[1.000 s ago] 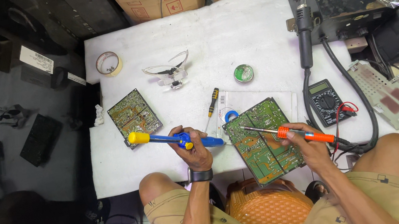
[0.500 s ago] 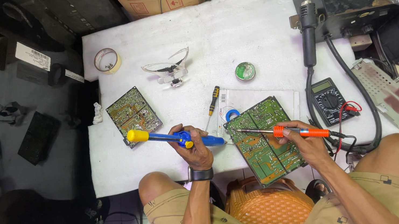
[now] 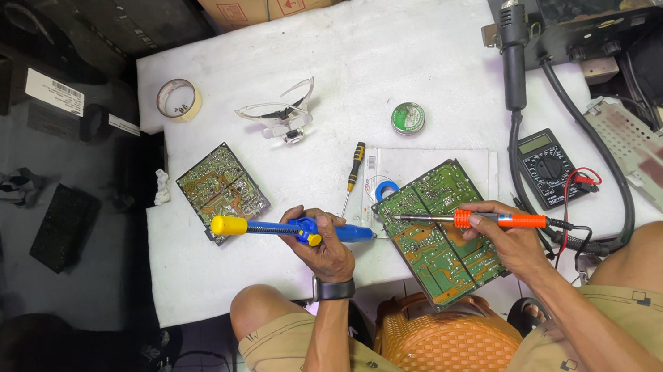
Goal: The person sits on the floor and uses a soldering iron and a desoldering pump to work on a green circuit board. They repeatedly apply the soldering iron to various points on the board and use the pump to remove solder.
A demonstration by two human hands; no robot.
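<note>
Green circuit board (image 3: 439,230) lies at the near edge of the white surface (image 3: 380,50), overhanging toward the person's lap. Right hand (image 3: 509,238), grip closed around an orange-handled soldering iron (image 3: 469,218), tip over the board's upper left. Left hand (image 3: 324,246), grip closed around a blue and yellow desoldering pump (image 3: 285,229), just left of the board. A second board (image 3: 220,183) lies further left, apart.

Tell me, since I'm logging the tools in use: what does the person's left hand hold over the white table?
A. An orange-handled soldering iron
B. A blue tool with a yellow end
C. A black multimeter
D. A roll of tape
B: the left hand grips the blue tool with a yellow end, while the orange-handled soldering iron is in the right hand.
</note>
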